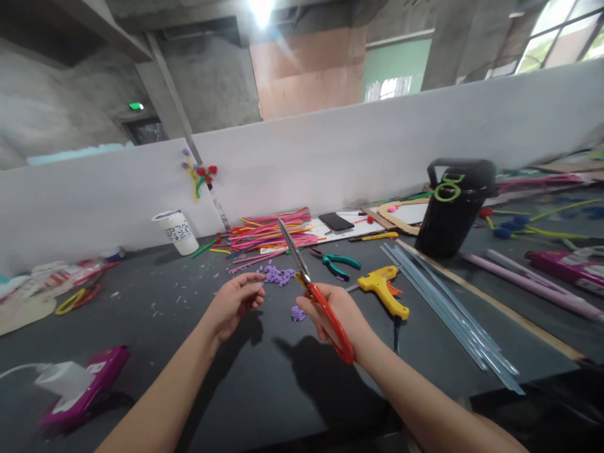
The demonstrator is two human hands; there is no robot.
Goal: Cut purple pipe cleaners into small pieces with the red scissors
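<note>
Got red-handled scissors (325,306) in a right hand (352,311) curled closed just right of the purple pile (279,275), slanting tips-away and leftward, with left hand (233,302) nearer, half-curled at the purple pile's left edge, can't tell if pinching anything tbh.

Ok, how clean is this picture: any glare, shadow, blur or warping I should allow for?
Head view: ceiling light blown out with a faint streak; dark hand shadows on the table; wide-angle bend, with the bottle leaning outward; right-edge items look soft; left fingertips too small to read.
</note>
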